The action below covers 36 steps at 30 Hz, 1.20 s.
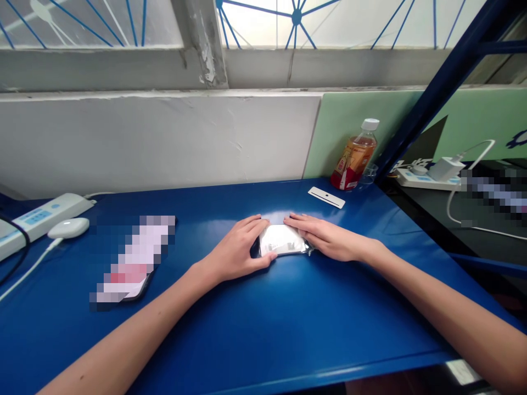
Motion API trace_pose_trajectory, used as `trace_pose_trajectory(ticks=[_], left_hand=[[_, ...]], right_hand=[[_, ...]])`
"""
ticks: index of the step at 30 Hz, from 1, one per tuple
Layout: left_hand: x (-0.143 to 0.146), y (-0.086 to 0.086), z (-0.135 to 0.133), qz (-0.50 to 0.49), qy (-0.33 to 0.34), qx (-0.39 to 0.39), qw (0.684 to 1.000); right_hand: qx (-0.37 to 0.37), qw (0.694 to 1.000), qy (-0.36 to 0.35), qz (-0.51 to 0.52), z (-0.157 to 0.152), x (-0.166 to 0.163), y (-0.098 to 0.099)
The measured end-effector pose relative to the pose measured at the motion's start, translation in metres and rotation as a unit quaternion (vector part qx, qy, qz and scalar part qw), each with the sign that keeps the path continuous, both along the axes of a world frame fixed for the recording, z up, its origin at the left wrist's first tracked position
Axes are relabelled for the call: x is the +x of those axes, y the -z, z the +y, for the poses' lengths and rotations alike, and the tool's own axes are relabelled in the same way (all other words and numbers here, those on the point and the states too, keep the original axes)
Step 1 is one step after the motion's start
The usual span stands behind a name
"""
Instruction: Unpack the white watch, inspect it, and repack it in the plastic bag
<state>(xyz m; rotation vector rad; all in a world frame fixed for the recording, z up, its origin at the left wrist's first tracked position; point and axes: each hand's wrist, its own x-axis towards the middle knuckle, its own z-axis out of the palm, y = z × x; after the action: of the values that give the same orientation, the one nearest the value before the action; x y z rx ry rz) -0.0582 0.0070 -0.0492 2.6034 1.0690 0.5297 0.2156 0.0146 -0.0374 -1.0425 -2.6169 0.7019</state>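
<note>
A small white packet [280, 240] in clear, shiny plastic lies flat on the blue table [263, 323]. My left hand [239, 247] grips its left side, the thumb at the near edge and the fingers at the far left corner. Across the packet's right side rests my right hand [325, 236], its fingers stretched out together and pressing on the wrap. Dark printing on the packet is too small to read. Behind my right hand lies a narrow white card [326, 197] with a dark slot and a dot.
A phone [138, 260] with a blurred screen lies left. Further left are a white power strip [49, 216] and a white puck-shaped device [69, 227] on a cable. A drink bottle [354, 156] stands at the back right, beside a blue slanted post [428, 88].
</note>
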Motion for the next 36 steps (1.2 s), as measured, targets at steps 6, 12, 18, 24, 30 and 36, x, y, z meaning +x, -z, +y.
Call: trace_pose_trajectory(ticks=[6, 12, 18, 24, 30, 36], left_hand=[[0.000, -0.002, -0.001, 0.011, 0.001, -0.005, 1.000], [-0.001, -0.003, -0.001, 0.001, 0.002, -0.009, 1.000], [0.001, -0.003, -0.001, 0.016, 0.001, -0.006, 1.000], [0.002, -0.006, -0.001, 0.014, 0.007, 0.000, 1.000], [0.002, -0.006, -0.002, 0.025, 0.009, 0.007, 1.000], [0.000, -0.004, -0.002, 0.038, 0.004, 0.006, 0.999]], right_hand=[[-0.036, 0.999, -0.004, 0.022, 0.009, 0.010, 0.004], [-0.026, 0.999, -0.017, 0.039, 0.013, 0.013, 0.003], [0.110, 0.992, 0.003, 0.056, 0.012, 0.014, -0.004], [0.148, 0.989, 0.019, -0.009, 0.012, 0.011, -0.008], [0.117, 0.990, 0.044, 0.063, 0.004, 0.010, -0.001], [0.103, 0.994, 0.030, 0.033, -0.002, 0.020, -0.001]])
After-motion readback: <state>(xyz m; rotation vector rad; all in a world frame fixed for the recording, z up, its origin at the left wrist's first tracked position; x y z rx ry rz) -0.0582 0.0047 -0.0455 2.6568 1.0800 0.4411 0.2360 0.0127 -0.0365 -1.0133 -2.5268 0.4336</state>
